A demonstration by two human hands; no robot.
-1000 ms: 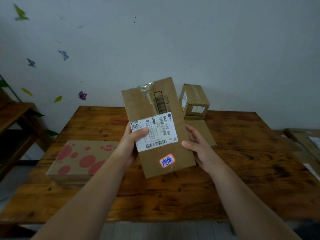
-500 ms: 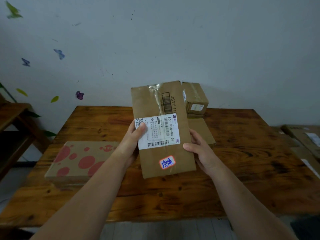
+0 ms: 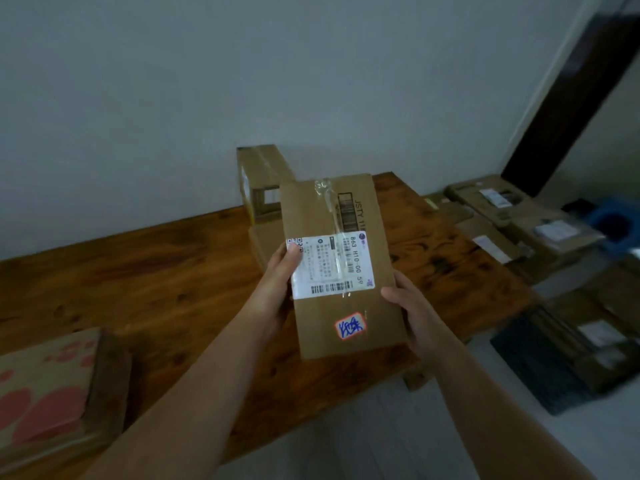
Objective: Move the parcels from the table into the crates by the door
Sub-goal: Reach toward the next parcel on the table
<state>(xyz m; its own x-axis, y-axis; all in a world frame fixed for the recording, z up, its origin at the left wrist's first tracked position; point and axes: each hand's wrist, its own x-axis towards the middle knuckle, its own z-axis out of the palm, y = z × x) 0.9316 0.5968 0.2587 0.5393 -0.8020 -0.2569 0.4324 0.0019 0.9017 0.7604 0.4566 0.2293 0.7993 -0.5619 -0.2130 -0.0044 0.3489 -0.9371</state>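
Floor [image 3: 363, 445], black crate [image 3: 530, 375], parcels [image 3: 602, 336] inside

Dim, even light is cast, with a grey-blue tint on the plain wall [image 3: 311, 81]. The brown cardboard parcels [image 3: 540, 223] on the floor [image 3: 398, 427] at the right are smeared by blur, as is the red-spotted cardboard box [image 3: 45, 393]. Slight glare is caught on the clear tape [image 3: 325, 192].

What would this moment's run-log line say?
held: labelled cardboard parcel, off wooden table | left hand: grips its left edge | right hand: grips its right edge | on table: red-spotted box, taped carton
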